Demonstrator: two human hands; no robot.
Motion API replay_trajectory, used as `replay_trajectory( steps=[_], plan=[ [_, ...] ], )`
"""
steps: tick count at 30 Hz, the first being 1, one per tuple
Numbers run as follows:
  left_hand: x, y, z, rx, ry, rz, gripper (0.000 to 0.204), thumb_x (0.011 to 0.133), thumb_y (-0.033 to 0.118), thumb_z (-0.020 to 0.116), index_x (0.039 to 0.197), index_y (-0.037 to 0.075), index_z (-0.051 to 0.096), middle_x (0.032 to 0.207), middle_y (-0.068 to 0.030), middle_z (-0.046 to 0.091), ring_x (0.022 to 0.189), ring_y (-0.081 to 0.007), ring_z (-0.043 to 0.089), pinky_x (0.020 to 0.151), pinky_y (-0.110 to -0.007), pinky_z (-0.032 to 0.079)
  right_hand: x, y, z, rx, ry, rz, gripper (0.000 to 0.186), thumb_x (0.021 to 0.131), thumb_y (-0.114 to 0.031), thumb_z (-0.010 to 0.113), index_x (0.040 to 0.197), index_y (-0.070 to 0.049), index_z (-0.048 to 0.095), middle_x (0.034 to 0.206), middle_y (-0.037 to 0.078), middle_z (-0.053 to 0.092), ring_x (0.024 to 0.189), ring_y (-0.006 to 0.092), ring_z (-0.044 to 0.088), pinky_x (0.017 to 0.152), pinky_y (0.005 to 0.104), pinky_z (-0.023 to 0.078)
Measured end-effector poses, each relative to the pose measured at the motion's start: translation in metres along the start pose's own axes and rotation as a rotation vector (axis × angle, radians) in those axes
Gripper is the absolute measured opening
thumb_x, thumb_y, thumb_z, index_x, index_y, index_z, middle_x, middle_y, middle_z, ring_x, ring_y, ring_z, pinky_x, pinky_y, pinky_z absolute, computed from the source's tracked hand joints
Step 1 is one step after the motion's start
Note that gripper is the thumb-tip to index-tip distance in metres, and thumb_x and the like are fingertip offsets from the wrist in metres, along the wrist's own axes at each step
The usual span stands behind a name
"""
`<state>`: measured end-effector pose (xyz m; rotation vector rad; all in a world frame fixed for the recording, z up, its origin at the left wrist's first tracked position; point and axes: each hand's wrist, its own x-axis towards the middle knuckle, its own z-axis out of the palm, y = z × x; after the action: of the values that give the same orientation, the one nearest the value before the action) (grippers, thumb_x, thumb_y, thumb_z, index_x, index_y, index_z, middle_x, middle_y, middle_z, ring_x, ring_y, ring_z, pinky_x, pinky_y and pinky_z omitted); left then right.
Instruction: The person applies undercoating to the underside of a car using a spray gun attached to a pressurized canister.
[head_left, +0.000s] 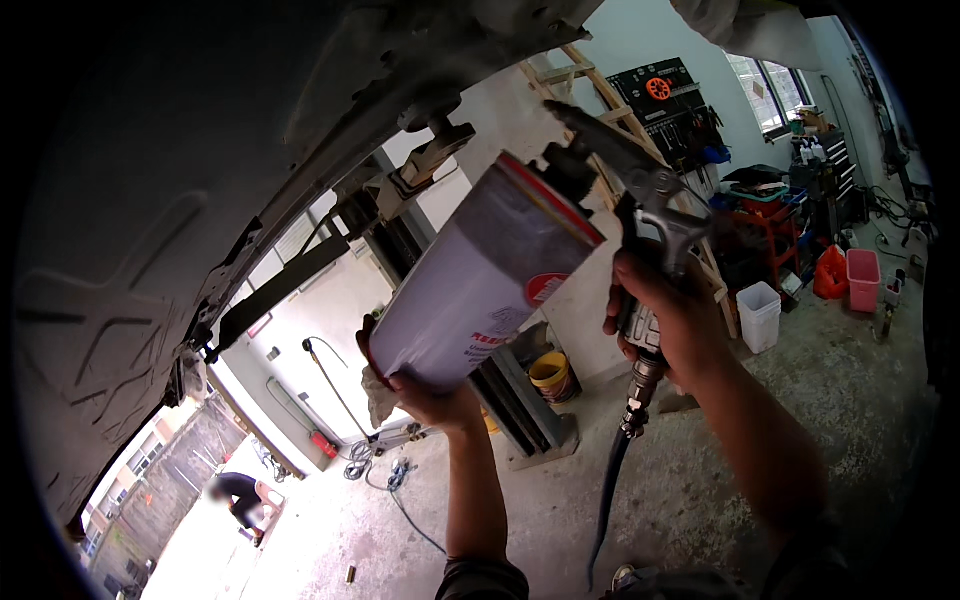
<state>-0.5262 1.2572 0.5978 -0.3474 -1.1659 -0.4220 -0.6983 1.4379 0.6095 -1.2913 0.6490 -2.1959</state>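
My left hand (436, 400) supports a large pale canister (470, 290) with a red rim from underneath, its fingers wrapped round the lower end. Something crumpled and pale, perhaps a rag, shows beside those fingers. The canister is tilted, its upper end leaning right. Gripped in my right hand (672, 310) is a metal air spray gun (668, 215), its dark nozzle end pointing up and left. A dark fitting (568, 172) lies between the canister's top and the gun; whether it joins them I cannot tell. An air hose (612, 490) hangs from the gun's handle.
Overhead at the left is a raised car's underside (130, 260), with a lift arm (280, 290) beneath it. A wooden ladder (575, 75) and lift post (525, 415) stand beyond. Buckets (758, 318) are at the right. Another person (240, 500) crouches outside, far left.
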Motion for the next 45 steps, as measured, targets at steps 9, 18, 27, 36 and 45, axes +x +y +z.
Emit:
replay_trajectory(
  steps=[9, 18, 27, 36, 45],
  plan=[
    [-0.011, 0.001, -0.096, 0.301, 0.4, 0.013, 0.062, 0.095, 0.05, 0.032, 0.141, 0.008, 0.031, 0.141, -0.0187, 0.037, 0.132, -0.036, 0.037, 0.109, -0.05, 0.03, 0.04, 0.027, 0.051, -0.181, -0.405, 0.055, 0.021, 0.092, -0.029, 0.058, 0.091, -0.007, 0.058, 0.067, 0.005, 0.061, 0.058, 0.0122, 0.061, 0.048, 0.0267, 0.047],
    [0.004, 0.007, -0.129, 0.282, 0.326, -0.003, 0.059, 0.095, 0.045, 0.037, 0.143, 0.011, 0.028, 0.143, -0.0172, 0.034, 0.132, -0.0394, 0.035, 0.107, -0.055, 0.033, 0.033, 0.055, 0.093, -0.197, -0.332, -0.073, 0.025, 0.095, -0.021, 0.051, 0.078, -0.005, 0.056, 0.058, 0.001, 0.056, 0.047, 0.0084, 0.052, 0.045, 0.0259, 0.043],
    [0.026, -0.019, -0.122, 0.524, 0.198, -0.071, 0.064, 0.093, 0.055, 0.035, 0.139, 0.009, 0.032, 0.141, -0.0166, 0.036, 0.131, -0.036, 0.037, 0.108, -0.049, 0.033, 0.064, 0.045, 0.109, -0.282, -0.287, -0.045, 0.029, 0.094, -0.021, 0.047, 0.083, 0.003, 0.06, 0.055, 0.012, 0.059, 0.05, 0.0207, 0.06, 0.05, 0.0365, 0.049],
    [0.031, -0.008, -0.171, 0.344, 0.352, -0.053, 0.065, 0.093, 0.054, 0.035, 0.141, 0.01, 0.029, 0.143, -0.0167, 0.034, 0.132, -0.037, 0.036, 0.106, -0.051, 0.035, 0.091, 0.097, 0.158, -0.522, -0.454, -0.076, 0.037, 0.091, -0.027, 0.05, 0.086, 0.007, 0.063, 0.078, 0.022, 0.065, 0.073, 0.0281, 0.066, 0.07, 0.0382, 0.053],
    [0.052, -0.02, -0.185, -0.33, 0.065, -0.204, 0.062, 0.094, 0.049, 0.034, 0.144, 0.012, 0.027, 0.144, -0.0162, 0.032, 0.132, -0.0372, 0.036, 0.104, -0.054, 0.037, 0.041, 0.13, 0.145, 0.066, -0.127, -0.114, 0.017, 0.093, -0.017, 0.055, 0.087, -0.002, 0.054, 0.06, 0.004, 0.057, 0.052, 0.0108, 0.057, 0.046, 0.026, 0.044]
  ],
)
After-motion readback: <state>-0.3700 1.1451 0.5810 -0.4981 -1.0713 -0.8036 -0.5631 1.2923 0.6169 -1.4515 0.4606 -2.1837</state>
